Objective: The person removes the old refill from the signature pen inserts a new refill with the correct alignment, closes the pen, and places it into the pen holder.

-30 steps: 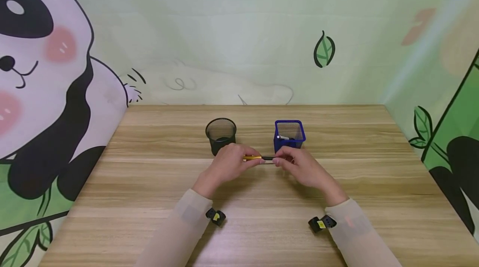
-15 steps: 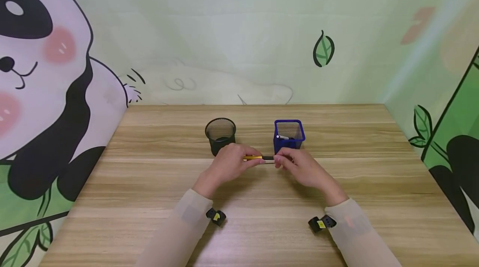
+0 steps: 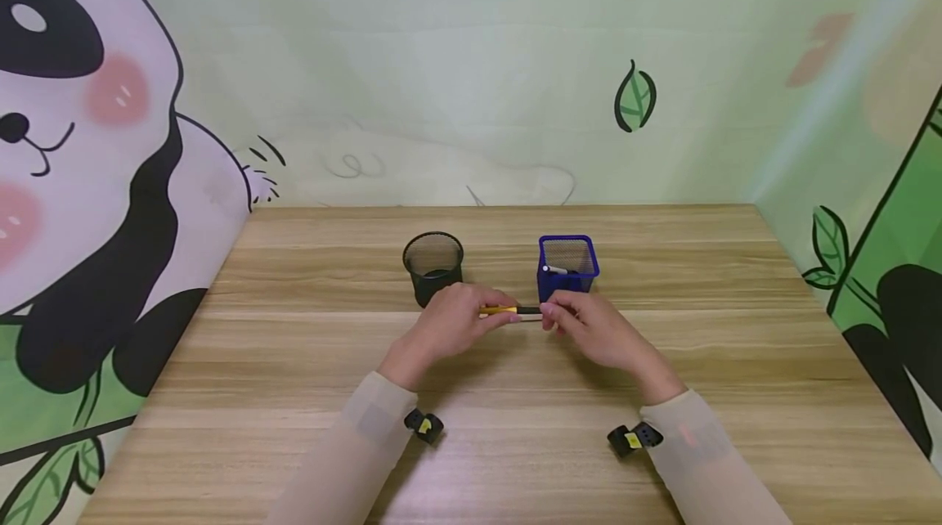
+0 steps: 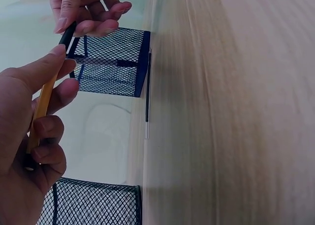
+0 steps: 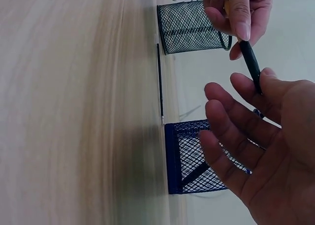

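My left hand [image 3: 452, 319] grips the orange barrel of a pen [image 4: 45, 94], which lies along the fingers in the left wrist view. Thumb and index finger of my right hand [image 3: 592, 329] pinch the pen's black end [image 5: 251, 65]; its other fingers are spread loosely. The pen is held level above the table between both hands. On the tabletop below lies a thin dark pen refill [image 4: 148, 87] with a pale end. A black round mesh cup [image 3: 434, 267] stands behind my left hand. Behind my right hand is a blue square mesh pen holder [image 3: 568, 263].
Inside the blue holder sits a pen with a white end [image 3: 557, 270]; the rest of it is hidden in the head view. The wooden table [image 3: 515, 435] meets a printed wall hanging [image 3: 441, 83] at its back edge.
Both hands have shifted very slightly to the right with the pen. Their hold on it looks the same, and the cups and refill stay in place.
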`<state>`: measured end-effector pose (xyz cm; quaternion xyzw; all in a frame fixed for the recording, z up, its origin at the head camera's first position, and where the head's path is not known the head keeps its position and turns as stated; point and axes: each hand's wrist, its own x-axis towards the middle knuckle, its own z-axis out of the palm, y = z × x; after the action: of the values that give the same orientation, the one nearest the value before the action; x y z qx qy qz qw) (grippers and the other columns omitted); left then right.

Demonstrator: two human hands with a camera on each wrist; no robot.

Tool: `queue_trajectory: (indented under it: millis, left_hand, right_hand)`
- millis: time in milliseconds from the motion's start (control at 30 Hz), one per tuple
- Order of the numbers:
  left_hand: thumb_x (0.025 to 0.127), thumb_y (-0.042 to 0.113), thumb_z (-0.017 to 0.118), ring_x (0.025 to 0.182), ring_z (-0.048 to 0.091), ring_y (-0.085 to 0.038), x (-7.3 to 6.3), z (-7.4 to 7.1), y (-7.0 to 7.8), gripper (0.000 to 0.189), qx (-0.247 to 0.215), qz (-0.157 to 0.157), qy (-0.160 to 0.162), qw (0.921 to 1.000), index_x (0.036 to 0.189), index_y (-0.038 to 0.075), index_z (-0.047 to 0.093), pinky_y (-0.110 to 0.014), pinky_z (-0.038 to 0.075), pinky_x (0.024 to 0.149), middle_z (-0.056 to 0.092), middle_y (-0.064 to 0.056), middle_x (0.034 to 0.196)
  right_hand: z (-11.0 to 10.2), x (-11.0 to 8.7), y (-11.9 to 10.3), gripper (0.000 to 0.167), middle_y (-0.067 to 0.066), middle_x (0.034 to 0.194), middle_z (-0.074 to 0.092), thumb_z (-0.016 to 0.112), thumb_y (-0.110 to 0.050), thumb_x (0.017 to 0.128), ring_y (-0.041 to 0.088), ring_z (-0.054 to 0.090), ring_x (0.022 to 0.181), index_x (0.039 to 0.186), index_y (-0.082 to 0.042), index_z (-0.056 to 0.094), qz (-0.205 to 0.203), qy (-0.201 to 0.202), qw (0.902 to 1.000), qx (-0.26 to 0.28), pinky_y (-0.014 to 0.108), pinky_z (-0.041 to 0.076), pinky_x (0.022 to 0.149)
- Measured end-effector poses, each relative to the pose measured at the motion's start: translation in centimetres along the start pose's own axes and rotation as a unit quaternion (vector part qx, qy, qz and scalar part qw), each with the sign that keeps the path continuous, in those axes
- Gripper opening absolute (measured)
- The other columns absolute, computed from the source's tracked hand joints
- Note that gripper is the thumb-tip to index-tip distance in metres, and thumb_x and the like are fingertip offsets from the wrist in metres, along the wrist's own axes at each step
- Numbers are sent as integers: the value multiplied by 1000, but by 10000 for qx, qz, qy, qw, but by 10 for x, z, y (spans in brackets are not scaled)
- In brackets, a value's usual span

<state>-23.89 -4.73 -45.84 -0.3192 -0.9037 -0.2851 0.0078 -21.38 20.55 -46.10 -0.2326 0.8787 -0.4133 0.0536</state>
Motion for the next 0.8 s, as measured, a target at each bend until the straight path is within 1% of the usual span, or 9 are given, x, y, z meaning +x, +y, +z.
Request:
queue_trajectory:
  millis: [133, 200, 300, 367, 433, 567, 633, 733, 800]
  left_hand:
    - [101, 45, 65, 77, 63, -8, -1, 0, 0, 30, -42, 107, -12, 9999, 118, 25, 79, -29, 50, 70, 79, 6, 114]
    - [103, 44, 63, 73, 59, -8, -1, 0, 0, 30, -12, 159, 5, 9999, 120, 25, 78, -27, 49, 68, 78, 6, 114]
    - [104, 42, 61, 73, 59, -6, -1, 0, 0, 29, -13, 212, 52, 9998, 121, 25, 77, -26, 49, 69, 78, 7, 110]
    - [105, 41, 61, 73, 59, -6, -1, -1, 1, 27, -93, 225, 61, 9997, 120, 25, 77, -27, 49, 69, 78, 8, 105]
    - [105, 40, 60, 72, 59, -7, -1, -1, 1, 27, -251, 229, 50, 9994, 119, 23, 77, -28, 48, 67, 77, 7, 97]
    - [107, 39, 58, 71, 59, -9, -1, -1, 0, 28, -554, 243, -23, 9982, 118, 21, 76, -29, 46, 65, 76, 1, 88]
    - [107, 39, 57, 72, 59, -9, -1, 0, 0, 28, -658, 270, -47, 9975, 117, 21, 75, -30, 46, 65, 76, 0, 88]
    - [107, 39, 58, 75, 60, -9, -1, 0, 0, 26, -780, 281, -73, 9965, 115, 22, 75, -30, 48, 69, 76, 0, 89]
    - [106, 38, 60, 77, 61, -9, -1, 0, 0, 24, -849, 281, -76, 9960, 114, 22, 76, -31, 49, 72, 76, 1, 90]
  right_hand:
    - [-1, 0, -1, 32, 13, 93, 74, 49, -26, 111, 27, 68, 85, 94, -10, 71, 99, 159, 9998, 63, 29, 55, 76]
    - [-2, 0, -2, 33, 13, 93, 73, 49, -26, 111, 25, 67, 85, 94, -11, 71, 119, 259, 9995, 129, 29, 54, 76]
    - [-2, 0, -4, 32, 15, 93, 73, 50, -27, 111, 25, 66, 84, 95, -11, 72, 119, 378, 9989, 267, 29, 54, 75]
    - [-3, 0, -6, 29, 15, 94, 73, 52, -27, 110, 24, 66, 84, 98, -10, 73, 162, 425, 9981, 419, 28, 54, 74]
    - [-3, -1, -7, 24, 16, 95, 72, 57, -28, 108, 23, 66, 85, 102, -11, 73, 215, 455, 9970, 581, 28, 53, 74]
    - [-2, 0, -11, 17, 17, 96, 71, 66, -27, 103, 24, 66, 86, 109, -13, 73, 287, 494, 9947, 860, 27, 53, 74]
    - [-2, 0, -13, 16, 16, 94, 70, 67, -27, 102, 28, 66, 86, 109, -14, 74, 275, 528, 9939, 925, 27, 53, 73]
    - [-2, 0, -15, 16, 12, 90, 69, 67, -27, 102, 35, 66, 86, 109, -15, 74, 243, 591, 9934, 950, 27, 52, 72]
    - [-3, 0, -17, 16, 9, 88, 69, 67, -27, 102, 36, 66, 86, 109, -15, 75, 223, 624, 9934, 936, 27, 52, 71]
